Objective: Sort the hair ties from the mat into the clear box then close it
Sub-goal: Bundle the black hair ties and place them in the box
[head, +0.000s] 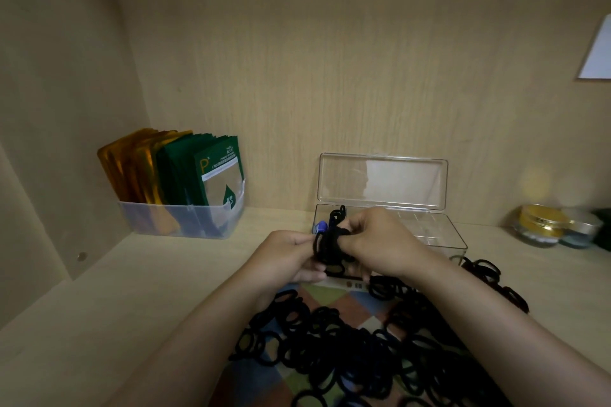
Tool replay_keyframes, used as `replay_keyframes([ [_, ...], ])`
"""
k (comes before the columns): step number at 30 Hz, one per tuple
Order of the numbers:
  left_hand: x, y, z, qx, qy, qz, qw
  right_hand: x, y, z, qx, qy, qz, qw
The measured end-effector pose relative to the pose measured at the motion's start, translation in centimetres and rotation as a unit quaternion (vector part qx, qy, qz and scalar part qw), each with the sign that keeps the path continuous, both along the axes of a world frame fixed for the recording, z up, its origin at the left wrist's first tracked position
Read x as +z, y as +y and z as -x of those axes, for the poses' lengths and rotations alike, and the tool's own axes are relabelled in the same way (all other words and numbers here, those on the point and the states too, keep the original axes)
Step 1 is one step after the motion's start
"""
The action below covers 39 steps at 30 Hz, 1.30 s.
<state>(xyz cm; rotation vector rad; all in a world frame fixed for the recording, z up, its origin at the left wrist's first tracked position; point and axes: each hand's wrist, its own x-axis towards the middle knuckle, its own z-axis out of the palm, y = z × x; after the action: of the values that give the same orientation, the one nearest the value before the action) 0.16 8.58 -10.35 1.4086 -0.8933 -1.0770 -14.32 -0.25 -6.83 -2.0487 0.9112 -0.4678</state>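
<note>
A large heap of black hair ties (pixel 363 350) covers a checkered mat (pixel 337 304) at the front of the shelf. Behind the mat stands the clear box (pixel 439 235), its lid (pixel 383 180) raised upright against the back wall. My left hand (pixel 291 258) and my right hand (pixel 373 238) meet just in front of the box's left end. Both grip one bunch of black hair ties (pixel 330 241), with a small blue piece showing at its top. The front left of the box is hidden behind my hands.
A translucent bin (pixel 158 220) of green and gold sachets stands at the back left. Small round jars (pixel 542 225) with gold and silver lids sit at the back right. Wooden walls close in the left side and the back.
</note>
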Motion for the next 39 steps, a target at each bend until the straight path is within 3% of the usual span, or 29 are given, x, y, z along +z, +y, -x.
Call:
replay_keyframes([
  [5, 0.3, -0.1, 0.2, -0.041, 0.089, 0.030, 0.995, -0.7, 0.1, -0.3, -0.043, 0.016, 0.120, 0.992],
  [9, -0.1, 0.1, -0.4, -0.068, -0.022, 0.045, 0.996, -0.7, 0.1, -0.1, -0.013, 0.014, 0.156, 0.988],
  [17, -0.1, 0.1, -0.9, -0.054, -0.065, 0.074, 0.994, 0.5, 0.0, 0.9, 0.052, -0.063, -0.081, 0.993],
  [19, 0.1, 0.2, -1.0, -0.051, -0.046, 0.085, 0.994, 0.9, -0.1, 1.0, 0.043, -0.097, -0.113, 0.988],
  [23, 0.4, 0.4, -0.6, -0.039, -0.032, 0.105, 0.993, 1.0, 0.1, 1.0, 0.086, -0.077, -0.168, 0.979],
  [30, 0.6, 0.4, 0.2, 0.055, -0.023, 0.098, 0.993, 1.0, -0.4, 1.3, 0.054, -0.085, -0.168, 0.981],
  [36, 0.8, 0.2, 1.4, 0.005, -0.035, 0.114, 0.993, 1.1, -1.1, 1.6, 0.034, -0.098, -0.178, 0.979],
  [39, 1.4, -0.7, 1.2, -0.011, -0.098, 0.102, 0.990, 1.5, -1.7, 2.1, 0.017, -0.086, -0.165, 0.982],
])
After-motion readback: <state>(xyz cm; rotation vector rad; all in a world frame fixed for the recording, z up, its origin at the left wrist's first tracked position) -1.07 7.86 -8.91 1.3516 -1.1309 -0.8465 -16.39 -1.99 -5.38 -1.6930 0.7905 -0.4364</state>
